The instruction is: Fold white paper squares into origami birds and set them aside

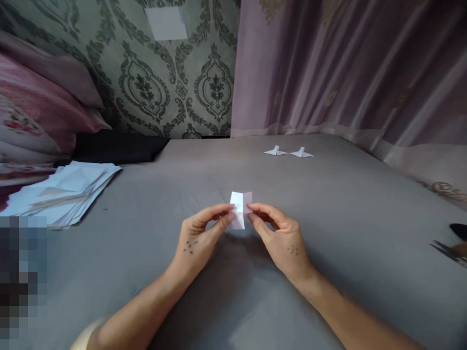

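A small white sheet of paper [238, 219] with crossing creases is held up between both hands above the grey cloth. My left hand [200, 238] pinches its left edge between thumb and fingers. On the opposite edge, my right hand [282, 238] grips the paper in the same way. The sheet is slightly bent along its upright crease, and fingertips cover parts of both sides.
Two folded white paper figures [276, 150] stand at the back right of the grey surface [164, 189]. A stack of white paper [73, 187] lies at left before a black cloth [116, 146]. Scissors [450, 252] sit at the right edge. Curtains [310, 68] hang behind.
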{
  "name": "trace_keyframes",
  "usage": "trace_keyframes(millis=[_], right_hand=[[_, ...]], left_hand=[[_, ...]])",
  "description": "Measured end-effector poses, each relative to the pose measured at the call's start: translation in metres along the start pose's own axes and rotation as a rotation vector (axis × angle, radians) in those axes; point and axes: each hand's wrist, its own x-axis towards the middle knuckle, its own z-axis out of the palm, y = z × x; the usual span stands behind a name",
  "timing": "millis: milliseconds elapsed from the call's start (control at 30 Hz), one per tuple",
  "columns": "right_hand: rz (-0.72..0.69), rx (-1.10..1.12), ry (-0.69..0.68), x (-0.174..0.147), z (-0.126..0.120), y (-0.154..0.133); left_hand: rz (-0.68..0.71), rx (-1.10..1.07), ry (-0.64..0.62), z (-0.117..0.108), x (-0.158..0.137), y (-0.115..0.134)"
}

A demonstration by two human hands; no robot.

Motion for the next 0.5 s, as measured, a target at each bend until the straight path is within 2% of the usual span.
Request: trace_keyframes(millis=[133, 233, 500], right_hand=[[-0.031, -0.005, -0.03, -0.0001, 0.0003, -0.0002], [-0.027, 0.001, -0.039, -0.001, 0.0013, -0.0007], [0.029, -0.024, -0.018, -0.0018, -0.0004, -0.0006]], left_hand=[[-0.065, -0.083, -0.029, 0.001, 0.0004, -0.0028], [-0.054, -0.085, -0.039, 0.0011, 0.0004, -0.0033], [0.055, 0.118, -0.05, -0.0018, 0.0009, -0.0024]])
